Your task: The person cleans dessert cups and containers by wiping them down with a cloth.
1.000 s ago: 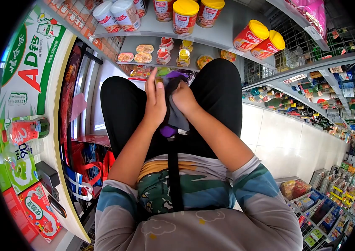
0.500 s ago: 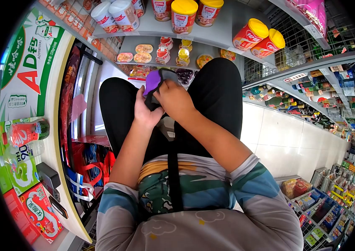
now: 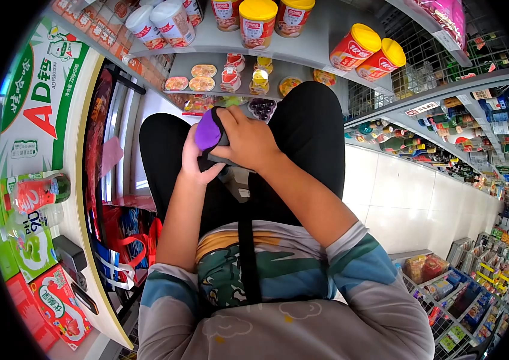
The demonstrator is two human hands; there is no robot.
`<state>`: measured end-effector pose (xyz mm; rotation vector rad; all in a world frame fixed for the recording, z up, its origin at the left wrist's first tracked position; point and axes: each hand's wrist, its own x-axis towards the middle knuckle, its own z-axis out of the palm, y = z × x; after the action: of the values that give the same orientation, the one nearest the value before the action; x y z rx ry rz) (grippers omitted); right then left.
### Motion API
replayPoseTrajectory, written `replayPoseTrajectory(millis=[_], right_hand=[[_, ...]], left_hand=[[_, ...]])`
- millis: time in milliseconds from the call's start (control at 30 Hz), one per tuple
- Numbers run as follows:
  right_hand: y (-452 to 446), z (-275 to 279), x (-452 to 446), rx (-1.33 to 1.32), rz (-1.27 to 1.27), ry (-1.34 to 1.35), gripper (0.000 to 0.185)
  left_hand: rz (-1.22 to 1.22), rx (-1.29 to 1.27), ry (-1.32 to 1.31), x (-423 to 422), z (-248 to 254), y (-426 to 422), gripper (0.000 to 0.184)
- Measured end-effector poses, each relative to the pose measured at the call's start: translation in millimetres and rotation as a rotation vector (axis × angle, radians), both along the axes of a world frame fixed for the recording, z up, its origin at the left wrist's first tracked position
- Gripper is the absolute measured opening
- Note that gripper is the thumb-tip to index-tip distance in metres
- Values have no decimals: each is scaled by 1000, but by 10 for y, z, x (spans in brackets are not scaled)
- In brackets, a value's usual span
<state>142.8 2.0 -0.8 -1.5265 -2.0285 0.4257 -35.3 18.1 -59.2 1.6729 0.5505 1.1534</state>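
Between my knees I hold a purple and dark grey fabric item [image 3: 207, 133]; its exact kind is not clear. My left hand [image 3: 191, 157] cups it from the left and below, with the thumb pointing toward my right hand. Wrapped over its right side is my right hand [image 3: 249, 141], fingers bent across the dark edge. The purple side bulges out rounded toward the left, while much of the dark part is hidden beneath my fingers.
Shelves ahead carry yellow-lidded canisters [image 3: 258, 24], white canisters [image 3: 172, 23] and small cups [image 3: 230, 79]. At left a counter [image 3: 80, 198] holds a red-labelled bottle [image 3: 37, 193]. Bottles [image 3: 389, 141] line the right shelf beside the tiled floor [image 3: 398, 186].
My right hand has gone from pinching at the item's grey opening to wrapping over it. The item has turned, showing its purple side rounder, and my left hand has shifted slightly left.
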Motion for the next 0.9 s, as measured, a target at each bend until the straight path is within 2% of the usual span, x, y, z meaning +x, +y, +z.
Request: replayPoseTrajectory(millis=[33,67,133,167,300,400,467,500,567,600,633,667,700,733,800,867,900], right_hand=[[-6,8,8,-5,-10,12,79],[-12,15,10,-10,-19,25,76],[-15,53,-9,-48,-52,60,69],[-20,63,-13,-89,-85,96,62],[-14,57,12,-125,-96,217,52],[19,45,71,6,-41,339,45],[86,-51,117,171,-27,418,42],[78,-41,111,172,-27,419,42],[57,-17,100,-24,-213,356,38],[58,-19,137,-20,-214,359,38],[68,-36,191,-171,-279,213,39],[94,-55,221,-321,-340,66,39],[155,-72,205,-499,-330,8,43],[133,-88,184,-495,-328,13,43],[46,-77,100,-347,-297,109,54],[-64,138,141,-402,-275,188,59],[-127,103,177,-319,-192,222,60]], left_hand=[[-60,-255,-105,17,7,-16,49],[-110,-786,-419,53,5,-18,49],[-105,-1181,-647,72,27,0,49],[-91,-1262,-681,82,15,2,49],[-86,-1311,-678,103,34,26,49],[-213,-1229,-640,115,229,30,48],[-218,-1206,-641,111,256,-21,47],[-225,-1184,-647,115,265,-35,46],[-234,-1179,-669,130,294,-12,45],[-243,-1173,-693,137,308,16,45],[-220,-1221,-764,155,454,65,50],[-339,-1162,-672,202,598,33,58],[-550,-1169,-825,262,706,13,60],[-764,-1167,-974,280,765,0,63],[-693,-1169,-1006,241,759,5,61],[-628,-1162,-1038,181,690,12,59],[-350,-1241,-1052,132,609,9,56]])
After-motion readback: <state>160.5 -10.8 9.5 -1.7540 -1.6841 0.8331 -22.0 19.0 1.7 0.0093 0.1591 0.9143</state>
